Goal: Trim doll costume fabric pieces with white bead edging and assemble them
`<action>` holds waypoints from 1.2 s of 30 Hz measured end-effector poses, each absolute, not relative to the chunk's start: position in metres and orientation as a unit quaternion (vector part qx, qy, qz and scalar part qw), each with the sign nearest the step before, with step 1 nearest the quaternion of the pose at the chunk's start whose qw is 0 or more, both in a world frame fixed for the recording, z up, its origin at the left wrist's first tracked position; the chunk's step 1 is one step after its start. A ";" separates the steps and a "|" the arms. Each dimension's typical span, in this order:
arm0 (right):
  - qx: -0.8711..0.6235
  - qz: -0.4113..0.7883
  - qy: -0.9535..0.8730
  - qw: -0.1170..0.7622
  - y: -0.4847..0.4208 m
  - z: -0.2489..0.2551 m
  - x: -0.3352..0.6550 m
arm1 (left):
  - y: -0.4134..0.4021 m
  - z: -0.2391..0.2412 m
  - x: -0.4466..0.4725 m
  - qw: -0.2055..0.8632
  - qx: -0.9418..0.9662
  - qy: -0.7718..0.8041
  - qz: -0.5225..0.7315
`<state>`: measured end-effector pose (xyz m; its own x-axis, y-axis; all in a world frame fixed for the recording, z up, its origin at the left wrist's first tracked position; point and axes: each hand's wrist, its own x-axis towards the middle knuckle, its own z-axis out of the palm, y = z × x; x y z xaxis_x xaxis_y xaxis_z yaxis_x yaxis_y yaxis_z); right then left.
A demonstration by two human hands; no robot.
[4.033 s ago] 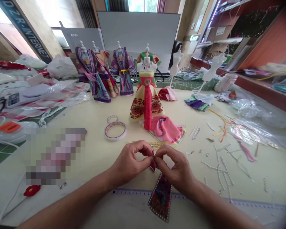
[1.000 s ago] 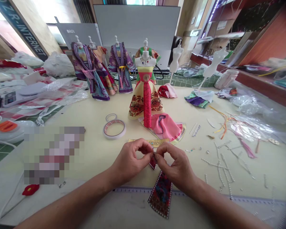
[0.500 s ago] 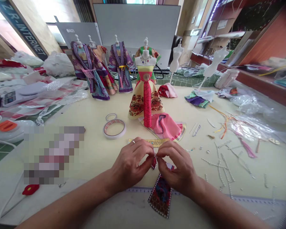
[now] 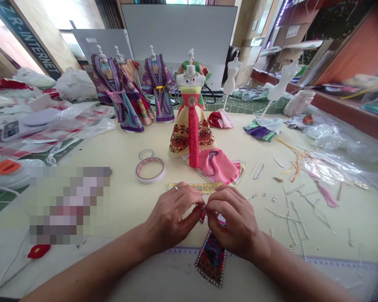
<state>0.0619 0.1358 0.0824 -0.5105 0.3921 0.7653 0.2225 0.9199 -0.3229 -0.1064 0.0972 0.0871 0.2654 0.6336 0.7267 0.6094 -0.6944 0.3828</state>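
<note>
My left hand (image 4: 173, 214) and my right hand (image 4: 236, 220) meet at the middle of the table, thumbs and fingertips pinched together. Between them is a fabric strip edged with white beads; the fingers cover much of it. One small red, bead-edged end (image 4: 203, 216) shows below my left fingertips. From under my right hand hangs a wider, dark patterned panel (image 4: 211, 258) with the same bead edging. I cannot tell whether both parts are one piece. Just beyond the fingers lies a gold band (image 4: 184, 186) set with small stones.
A mannequin in a yellow floral dress (image 4: 179, 134) stands ahead, with pink fabric (image 4: 219, 165) at its foot. Tape rolls (image 4: 149, 181) lie to the left. Loose bead strings (image 4: 297, 218) are scattered on the right, near a ruler edge (image 4: 179, 250). A red flower-shaped piece (image 4: 39, 251) lies far left.
My right fingertips have closed in slightly over the pinched spot, toward my left hand. The whole view has shifted a little; the objects on the table have stayed put.
</note>
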 end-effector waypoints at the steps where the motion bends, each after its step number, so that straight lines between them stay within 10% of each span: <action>1: -0.176 0.086 -0.866 0.460 0.136 0.082 0.062 | 0.097 0.087 -0.107 0.009 0.797 0.390 0.461; 36: -0.250 0.237 -0.839 0.421 0.134 0.083 0.060 | 0.097 0.095 -0.104 0.213 0.746 0.447 0.445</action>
<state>0.0603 0.1337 0.0828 -0.5202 0.6197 0.5877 0.2197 0.7620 -0.6091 -0.1039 0.0965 0.0953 0.2047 0.8569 0.4731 0.4781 -0.5093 0.7156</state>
